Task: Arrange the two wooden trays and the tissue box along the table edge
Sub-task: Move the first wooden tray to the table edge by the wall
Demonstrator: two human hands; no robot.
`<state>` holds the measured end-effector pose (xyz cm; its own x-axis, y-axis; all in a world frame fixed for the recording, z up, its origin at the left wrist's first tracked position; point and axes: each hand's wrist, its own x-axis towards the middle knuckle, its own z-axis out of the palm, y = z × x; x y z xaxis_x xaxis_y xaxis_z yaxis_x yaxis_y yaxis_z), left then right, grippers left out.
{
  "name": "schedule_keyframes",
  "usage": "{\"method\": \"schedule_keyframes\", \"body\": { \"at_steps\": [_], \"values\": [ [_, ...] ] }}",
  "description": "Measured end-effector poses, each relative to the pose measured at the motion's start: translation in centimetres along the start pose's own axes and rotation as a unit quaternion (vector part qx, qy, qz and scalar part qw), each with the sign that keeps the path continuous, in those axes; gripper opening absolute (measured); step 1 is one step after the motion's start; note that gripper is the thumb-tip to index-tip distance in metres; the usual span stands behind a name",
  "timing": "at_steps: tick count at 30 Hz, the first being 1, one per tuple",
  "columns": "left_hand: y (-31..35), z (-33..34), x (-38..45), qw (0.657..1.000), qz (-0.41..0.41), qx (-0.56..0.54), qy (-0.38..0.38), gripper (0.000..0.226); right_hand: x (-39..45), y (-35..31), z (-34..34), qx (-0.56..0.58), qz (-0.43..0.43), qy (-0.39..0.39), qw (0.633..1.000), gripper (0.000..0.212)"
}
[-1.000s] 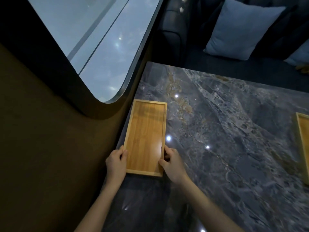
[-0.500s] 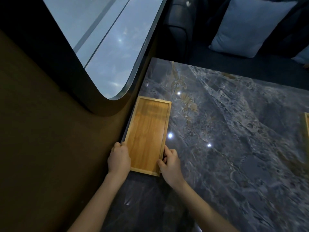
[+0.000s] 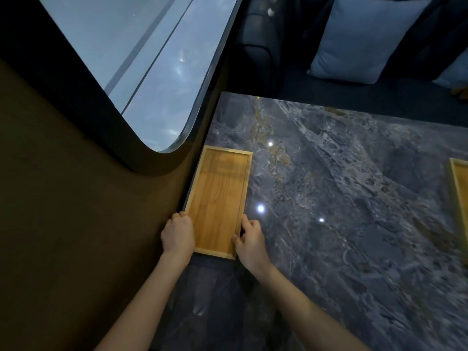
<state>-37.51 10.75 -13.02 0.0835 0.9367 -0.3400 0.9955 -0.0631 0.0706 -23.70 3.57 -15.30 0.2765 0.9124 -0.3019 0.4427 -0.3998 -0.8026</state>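
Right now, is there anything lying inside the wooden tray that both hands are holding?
No, the wooden tray held by the left hand and the right hand shows only its bare wood floor.

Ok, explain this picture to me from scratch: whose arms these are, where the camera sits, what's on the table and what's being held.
There is no machine here. The arms belong to a person wearing a camera on the head, so the view looks down over their own hands. The left hand and right hand grip the two long sides of a wooden tray, near its close end. The tray is empty and lies flat on a dark marble table, along the table's left edge beside the wall under a window. A second wooden tray shows partly at the right border. Beyond the table is a sofa with a pale cushion. No tissue box is in view.
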Motion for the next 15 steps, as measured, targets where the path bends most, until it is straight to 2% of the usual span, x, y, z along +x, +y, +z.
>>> {"method": "schedule_keyframes", "body": {
  "at_steps": [4,8,11,13,15],
  "values": [
    [0.1,-0.4,-0.4,1.0,0.008,0.017,-0.005,0.02,0.0,-0.1,-0.1,-0.008,0.01,-0.009,1.0,0.032],
    [0.7,-1.3,-0.6,0.997,0.021,0.057,-0.037,0.018,0.3,-0.3,-1.1,-0.013,0.045,-0.058,0.997,0.025],
    [1.9,-2.2,-1.0,0.994,0.004,0.1,-0.049,0.032,-0.5,-0.6,-3.3,-0.06,0.051,-0.108,0.991,0.028],
    [3.1,-2.6,-1.2,0.993,0.014,0.109,-0.04,0.039,-1.1,0.0,-4.9,-0.112,0.01,-0.13,0.985,0.03],
    [4.5,-2.9,-1.4,0.994,0.053,0.095,-0.025,0.033,-1.7,0.7,-6.8,-0.154,-0.034,-0.126,0.979,0.025]
  ]
}}
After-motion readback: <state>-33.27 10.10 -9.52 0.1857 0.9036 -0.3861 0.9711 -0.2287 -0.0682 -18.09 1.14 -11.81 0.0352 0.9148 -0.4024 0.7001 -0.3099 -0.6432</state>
